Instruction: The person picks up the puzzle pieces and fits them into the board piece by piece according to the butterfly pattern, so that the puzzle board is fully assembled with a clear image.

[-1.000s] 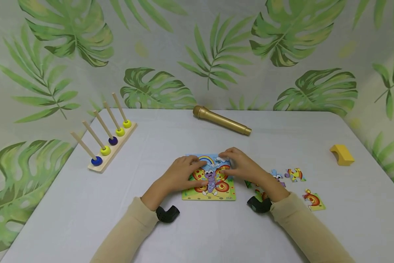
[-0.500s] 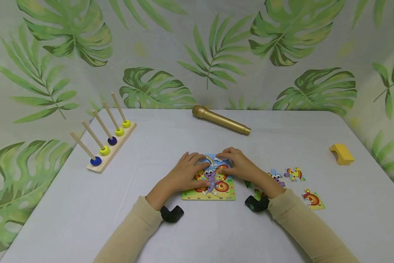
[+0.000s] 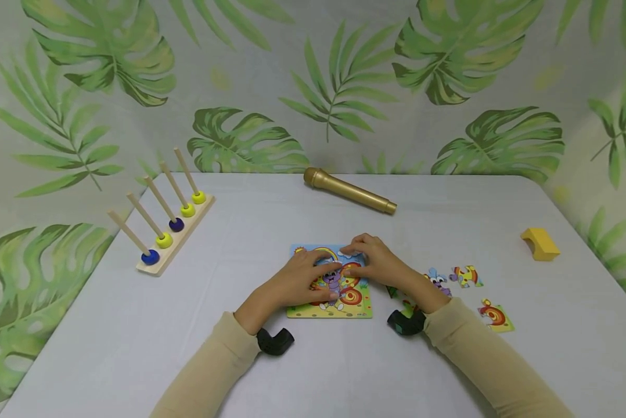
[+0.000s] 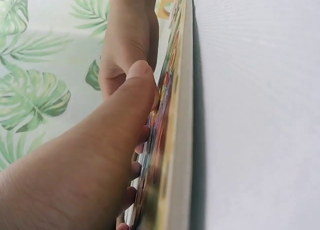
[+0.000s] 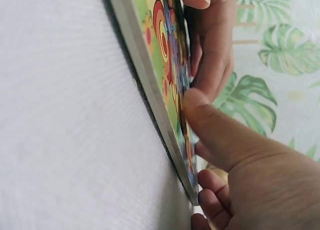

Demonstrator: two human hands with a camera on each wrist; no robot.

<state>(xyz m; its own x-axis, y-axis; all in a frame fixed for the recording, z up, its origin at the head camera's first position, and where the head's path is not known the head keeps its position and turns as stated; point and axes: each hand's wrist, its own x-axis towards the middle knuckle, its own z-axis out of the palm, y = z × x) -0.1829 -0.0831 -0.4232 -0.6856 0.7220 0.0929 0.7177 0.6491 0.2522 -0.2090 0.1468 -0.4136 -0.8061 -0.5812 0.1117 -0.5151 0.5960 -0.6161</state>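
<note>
A butterfly jigsaw puzzle (image 3: 351, 297) in a square board lies flat on the white table. My left hand (image 3: 302, 281) rests over its left and middle part, fingers spread and thumb low on the butterfly's body. At the upper right, my right hand (image 3: 378, 264) touches the picture with bent fingers near the top edge and the thumb on the right wing. Seen edge-on in the left wrist view, the board (image 4: 184, 115) lies under both hands. In the right wrist view the right thumb (image 5: 200, 107) presses on the picture. Both hands cover parts of the puzzle.
Loose jigsaw pieces (image 3: 467, 276) lie right of the board, some partly under the right forearm. A gold toy microphone (image 3: 352, 191) lies at the back. A wooden peg stand (image 3: 179, 235) with beads is at left, a yellow arch block (image 3: 541, 244) at far right.
My left hand has slid a little to the right over the puzzle, uncovering its upper left corner. The right hand has shifted slightly left along the top and stays on the board.
</note>
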